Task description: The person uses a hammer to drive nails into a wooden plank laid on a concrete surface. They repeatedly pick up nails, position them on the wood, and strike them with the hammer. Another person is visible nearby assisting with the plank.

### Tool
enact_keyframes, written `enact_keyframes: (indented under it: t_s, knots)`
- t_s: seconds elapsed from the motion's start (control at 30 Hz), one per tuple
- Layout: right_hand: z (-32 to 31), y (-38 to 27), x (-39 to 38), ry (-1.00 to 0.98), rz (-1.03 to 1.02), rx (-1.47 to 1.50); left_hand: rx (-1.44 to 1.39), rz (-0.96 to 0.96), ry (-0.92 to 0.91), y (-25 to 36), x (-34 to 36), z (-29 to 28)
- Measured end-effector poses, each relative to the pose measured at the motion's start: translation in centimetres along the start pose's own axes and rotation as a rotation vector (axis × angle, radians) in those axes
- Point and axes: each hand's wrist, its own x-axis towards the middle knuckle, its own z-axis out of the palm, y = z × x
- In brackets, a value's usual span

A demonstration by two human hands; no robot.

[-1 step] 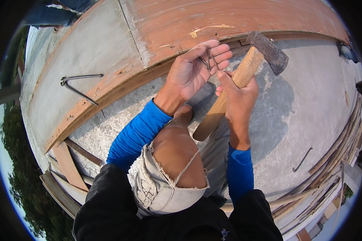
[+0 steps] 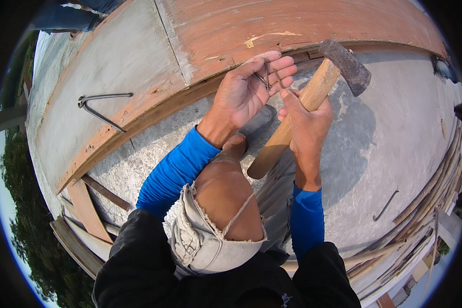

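The person's left hand (image 2: 244, 95) was turned palm up with its fingers loosely spread, bearing several thin, dark metal nails (image 2: 266, 82) across the palm and the fingers. The right hand (image 2: 312, 123) was clenched around the pale wooden handle of a hammer with a blocky, dark, rusty metal head (image 2: 345, 68), the head pointing up and away to the right. The tip of the right thumb lay close to one nail at the left fingers; whether it was pinching that nail could not be told. Left of the hands, dark metal pincers (image 2: 98, 110) with spread handles lay on a smooth grey panel (image 2: 138, 59), next to a reddish-brown panel (image 2: 313, 20). A thin, dark, hooked metal bar (image 2: 385, 206) lay on the grey concrete floor (image 2: 390, 133), near long brown wooden strips (image 2: 428, 190).
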Motion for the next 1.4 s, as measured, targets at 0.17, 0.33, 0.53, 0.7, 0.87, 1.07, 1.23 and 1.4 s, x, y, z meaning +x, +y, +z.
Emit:
enact_keyframes:
  t_s: [0.17, 0.33, 0.53, 0.7, 0.87, 1.07, 1.23, 1.4]
  knots:
    - [-0.3, -2.4, 2.3, -0.066, -0.042, -0.134, 0.631, 0.205, 0.299, 3.0, -1.1, -0.6]
    - [0.6, -4.3, 4.8, -0.206, -0.125, -0.289, 1.684, 0.477, 0.074, 5.5, -0.2, 0.9]
    - [1.8, -5.2, 6.3, -0.24, -0.142, -0.426, 2.073, 0.812, -0.435, 7.5, 2.6, 2.1]
    - [1.0, -5.6, 6.2, -0.228, -0.149, -0.357, 1.816, 0.619, -0.207, 10.3, 5.2, 0.2]
    - [-1.0, -4.9, 5.3, -0.175, -0.08, -0.331, 1.635, 0.343, -0.084, 11.6, 5.8, -2.0]
    - [-2.6, -4.0, 3.7, -0.195, -0.027, -0.38, 1.707, 0.394, -0.121, 10.0, 5.5, -2.6]
    - [-2.8, -4.2, 2.5, -0.221, -0.036, -0.401, 1.601, 0.435, -0.055, 9.5, 5.7, -2.8]
    - [-3.5, -4.7, 1.9, -0.165, 0.001, -0.417, 1.689, 0.466, -0.121, 9.2, 6.2, -3.0]
